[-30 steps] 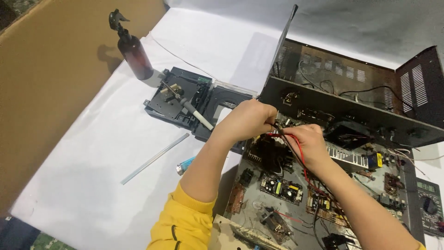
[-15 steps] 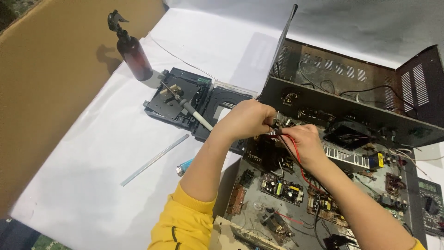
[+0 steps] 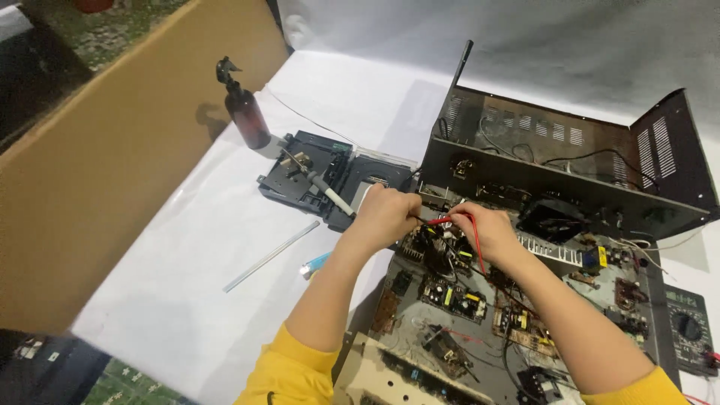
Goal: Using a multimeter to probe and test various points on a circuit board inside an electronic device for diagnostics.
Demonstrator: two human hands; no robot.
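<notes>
An open electronics chassis (image 3: 540,180) lies with its circuit boards (image 3: 457,296) bare. My left hand (image 3: 386,217) is closed over the near left corner of the boards, pinching what looks like a thin dark probe. Just to its right, my right hand (image 3: 491,234) grips a red probe (image 3: 444,220) whose tip points left at the left hand's fingers. A red lead (image 3: 477,259) trails from it across the boards. Both hands are almost touching above a dark component.
A multimeter (image 3: 686,326) sits at the right edge. On the white sheet to the left are a dark disc-drive mechanism (image 3: 315,176), a brown spray bottle (image 3: 246,112), a thin metal rod (image 3: 271,256) and a small blue object (image 3: 315,264). A cardboard panel (image 3: 112,165) stands far left.
My right hand has edged slightly left, bringing the red probe closer to the left hand. The left hand stays in place.
</notes>
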